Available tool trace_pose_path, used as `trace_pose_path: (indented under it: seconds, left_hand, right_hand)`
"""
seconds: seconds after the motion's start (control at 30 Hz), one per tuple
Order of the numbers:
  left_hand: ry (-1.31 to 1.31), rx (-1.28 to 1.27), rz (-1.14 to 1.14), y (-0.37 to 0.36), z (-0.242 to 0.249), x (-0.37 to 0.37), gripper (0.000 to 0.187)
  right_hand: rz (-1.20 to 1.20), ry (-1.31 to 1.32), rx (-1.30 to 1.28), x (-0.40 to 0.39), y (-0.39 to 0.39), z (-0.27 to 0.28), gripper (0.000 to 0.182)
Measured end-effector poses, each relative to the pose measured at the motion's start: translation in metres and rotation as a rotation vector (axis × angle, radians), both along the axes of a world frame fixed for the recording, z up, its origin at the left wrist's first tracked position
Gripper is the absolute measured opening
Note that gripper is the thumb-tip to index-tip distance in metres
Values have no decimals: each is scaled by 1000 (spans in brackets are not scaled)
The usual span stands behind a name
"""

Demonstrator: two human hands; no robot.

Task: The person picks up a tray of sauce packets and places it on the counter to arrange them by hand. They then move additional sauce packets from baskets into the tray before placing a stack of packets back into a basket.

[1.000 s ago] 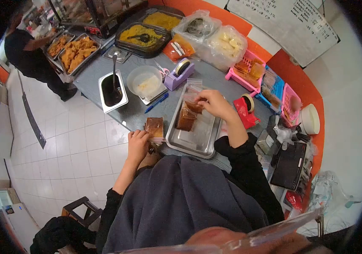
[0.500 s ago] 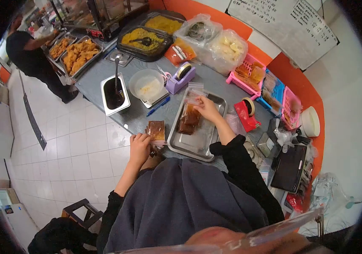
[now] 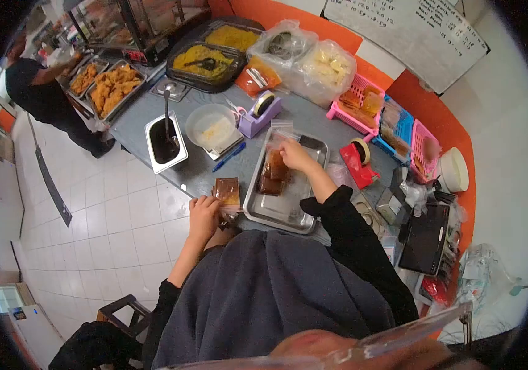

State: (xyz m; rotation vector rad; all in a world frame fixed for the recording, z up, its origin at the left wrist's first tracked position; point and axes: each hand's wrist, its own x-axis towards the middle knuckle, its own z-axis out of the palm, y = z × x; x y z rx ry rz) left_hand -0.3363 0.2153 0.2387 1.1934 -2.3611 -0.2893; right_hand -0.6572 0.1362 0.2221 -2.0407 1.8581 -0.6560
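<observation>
My left hand (image 3: 204, 216) is closed around the lower end of several small zip bags of brown sauce (image 3: 227, 190) at the table's near edge. Over the metal tray (image 3: 291, 208), my right hand (image 3: 295, 155) pinches the upper edge of another zip bag of brown sauce (image 3: 275, 165). That bag rests against more sauce bags (image 3: 270, 185) lying in the tray's left half. My right fingertips are partly hidden by the back of the hand.
Left of the tray are a blue pen (image 3: 229, 157), a clear tub (image 3: 212, 127), a sauce container (image 3: 175, 152) with a ladle, and a purple tape dispenser (image 3: 264, 119). A red tape dispenser (image 3: 360, 170) and baskets (image 3: 362, 126) stand right. A co-worker (image 3: 38, 92) is far left.
The view has shifted slightly. My right hand has moved a little with its sauce bag, staying over the tray. The left hand keeps its hold on the bags.
</observation>
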Motion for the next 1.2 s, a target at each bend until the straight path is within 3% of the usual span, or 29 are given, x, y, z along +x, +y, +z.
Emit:
trace_pose_path:
  seconds: [0.23,0.33,0.4,0.5,0.67,0.83,0.93,1.07,1.2]
  left_hand:
    - [-3,-69,8,-1,0,0,20]
    - [-15,-46,8,-1,-1,-1,20]
    - [-11,-51,15,-2,-3,-1,21]
    - [11,-65,27,-2,-4,-3,20]
    - [-3,-69,38,-2,-3,-3,18]
    - [7,-73,28,0,-1,-5,17]
    - [-46,-99,83,2,0,-8,19]
    - [0,-165,130,0,0,-13,19]
    - [56,-214,174,-1,2,-19,17]
  right_hand:
    - [-61,16,178,3,-1,12,17]
    - [-64,-123,141,1,4,17,21]
    - [-134,-365,252,0,7,24,25]
    - [-33,-204,70,-13,-3,-9,26]
    - [-69,11,40,-13,-7,-17,25]
    - [-7,49,24,-4,8,28,19]
    - [102,-7,204,20,24,80,17]
    - [119,-77,-174,60,23,111,14]
    - [137,-154,-499,105,21,85,13]
